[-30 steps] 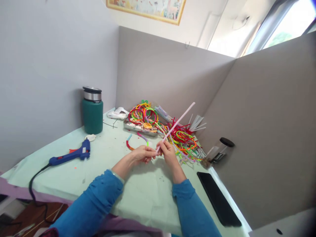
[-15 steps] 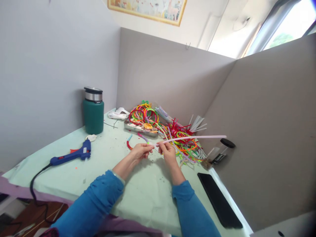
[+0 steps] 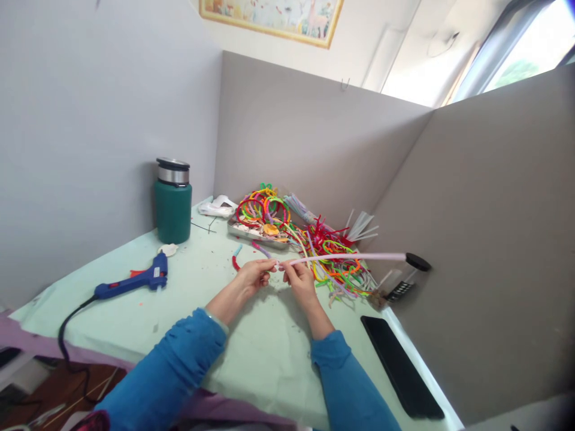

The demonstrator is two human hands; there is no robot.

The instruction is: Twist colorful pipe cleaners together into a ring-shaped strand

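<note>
A pale pink pipe cleaner (image 3: 354, 257) stretches out to the right above the table, almost level. My left hand (image 3: 252, 278) pinches its left end between thumb and fingers. Close beside it, my right hand (image 3: 300, 285) is closed on the same pipe cleaner, a little further along. The fingertips of both hands nearly meet, and the tip between them is too small to make out. Just behind my left hand lies a curved piece wrapped in red and light blue (image 3: 236, 258), partly hidden, with a purple and red end (image 3: 260, 249) showing beyond the fingers.
A metal tray (image 3: 256, 237) holds coloured rings and small pieces. Right of it is a heap of pipe cleaners (image 3: 335, 245). A blue glue gun (image 3: 135, 284) and a green bottle (image 3: 173, 206) stand left. A black-lidded jar (image 3: 406, 278) and a black slab (image 3: 402, 366) are right.
The pink pipe cleaner's far end has dipped slightly and shifted left. My right hand has moved a little left, nearer my left hand.
</note>
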